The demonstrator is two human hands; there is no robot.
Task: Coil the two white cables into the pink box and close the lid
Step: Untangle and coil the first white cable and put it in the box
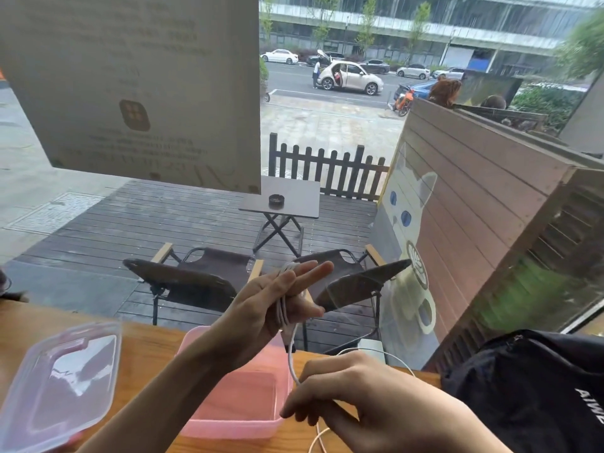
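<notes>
Window-side surface (pixel 147 348) bears the open pink box (pixel 228 429), lid (pixel 58 387) off at its left edge, 1 white cable (pixel 291 354) part-wound on the clamping left grip (pixel 277 299), right grip (pixel 343 393) pinching slack.

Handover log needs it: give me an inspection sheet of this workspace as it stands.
Surface: wooden counter, by a window.
Job's things: pink box open, nothing seen inside; clear lid lying off it, at left.
Clutter: black bag at right; white block at the far edge.
Grippers: left hand raised, white cable wound round its fingers; right hand pinches the strand below.
Cables: one part-coiled, slack looping across the counter toward the block; a second cannot be told apart.
Surroundings: paper notice on the glass; deck chairs and folding table outside.
</notes>
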